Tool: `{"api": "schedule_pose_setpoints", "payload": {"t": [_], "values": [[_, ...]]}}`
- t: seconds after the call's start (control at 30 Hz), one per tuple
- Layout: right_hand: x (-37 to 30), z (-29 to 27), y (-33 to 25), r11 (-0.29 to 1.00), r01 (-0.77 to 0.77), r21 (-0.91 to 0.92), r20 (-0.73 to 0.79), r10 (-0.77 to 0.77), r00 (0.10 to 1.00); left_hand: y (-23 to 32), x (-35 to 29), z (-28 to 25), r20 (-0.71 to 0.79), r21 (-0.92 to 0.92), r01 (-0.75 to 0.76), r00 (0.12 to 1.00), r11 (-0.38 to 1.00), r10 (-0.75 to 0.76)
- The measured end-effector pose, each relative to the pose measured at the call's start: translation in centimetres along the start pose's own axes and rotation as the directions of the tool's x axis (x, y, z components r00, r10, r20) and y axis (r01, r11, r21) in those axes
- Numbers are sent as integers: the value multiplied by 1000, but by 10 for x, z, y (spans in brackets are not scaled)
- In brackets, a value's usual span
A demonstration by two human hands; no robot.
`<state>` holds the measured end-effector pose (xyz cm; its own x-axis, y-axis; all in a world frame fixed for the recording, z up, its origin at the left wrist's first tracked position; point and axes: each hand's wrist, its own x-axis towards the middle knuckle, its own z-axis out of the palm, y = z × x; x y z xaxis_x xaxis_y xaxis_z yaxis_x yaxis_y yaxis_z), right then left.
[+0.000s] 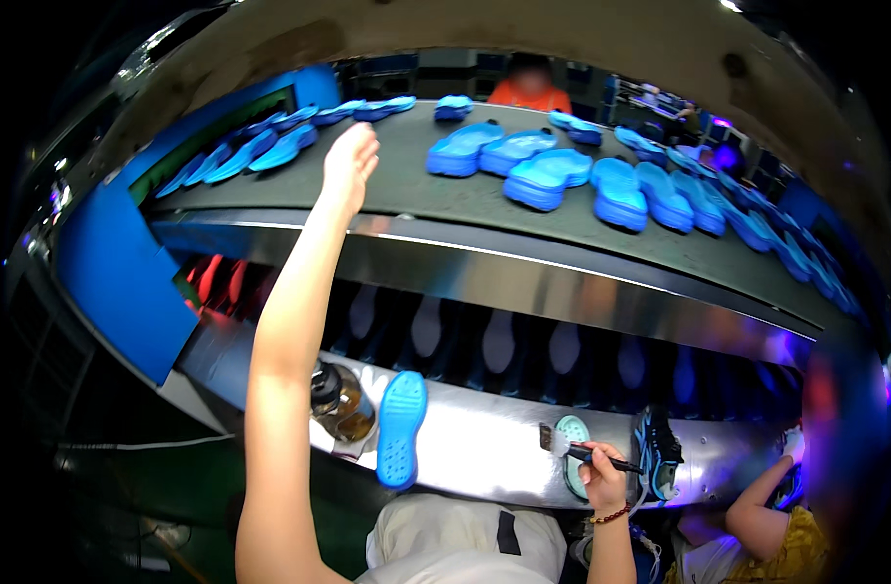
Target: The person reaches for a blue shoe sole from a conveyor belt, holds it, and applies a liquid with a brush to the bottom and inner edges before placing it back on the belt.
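My left hand [351, 164] reaches far out over the dark conveyor belt [397, 200], its fingers stretched and nothing seen in them. Past it, several blue shoe soles [278, 148] lie at the belt's left end. In my right hand [604, 477] is a brush [616, 461] with a black handle, bristles pointing left. Beneath the brush, a pale green sole-shaped piece [573, 469] rests on the metal ledge [484, 453]. A single blue sole [401, 428] lies on that ledge, left of the brush. Beside it stands a jar [348, 407] of amber liquid, partly behind my left forearm.
More blue soles [620, 195] spread along the belt's middle and right. A dark shoe [657, 454] sits right of my right hand. Below the belt runs a row of dark shoe-shaped forms [499, 341]. Another person's arm [762, 501] is at lower right; someone in orange [530, 95] is across the belt.
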<state>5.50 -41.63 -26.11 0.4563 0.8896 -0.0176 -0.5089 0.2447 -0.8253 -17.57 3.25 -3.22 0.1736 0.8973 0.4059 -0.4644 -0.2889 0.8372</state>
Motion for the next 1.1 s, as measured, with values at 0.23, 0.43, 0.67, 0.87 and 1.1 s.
{"api": "schedule_pose_setpoints", "payload": {"t": [0.23, 0.43, 0.67, 0.87, 1.1], "values": [[3, -4, 1, 999, -47, 26, -21, 48, 999, -31, 3, 105, 466, 840, -497, 866, -218, -182], [-10, -31, -4, 994, -55, 96, -109, 65, 992, -49, 37, 126, 517, 780, -596, 786, -192, -339], [-10, -48, 4, 979, -96, 180, -153, 125, 980, -36, 4, 145, 630, 723, -677, 728, -138, -271], [-8, -39, 9, 978, -86, 190, -129, 112, 985, -45, -12, 180, 744, 626, -770, 637, -121, -204], [-11, -39, -3, 996, -70, 59, -247, 83, 965, -40, -51, 212, 762, 646, -735, 637, 208, -116]]}}
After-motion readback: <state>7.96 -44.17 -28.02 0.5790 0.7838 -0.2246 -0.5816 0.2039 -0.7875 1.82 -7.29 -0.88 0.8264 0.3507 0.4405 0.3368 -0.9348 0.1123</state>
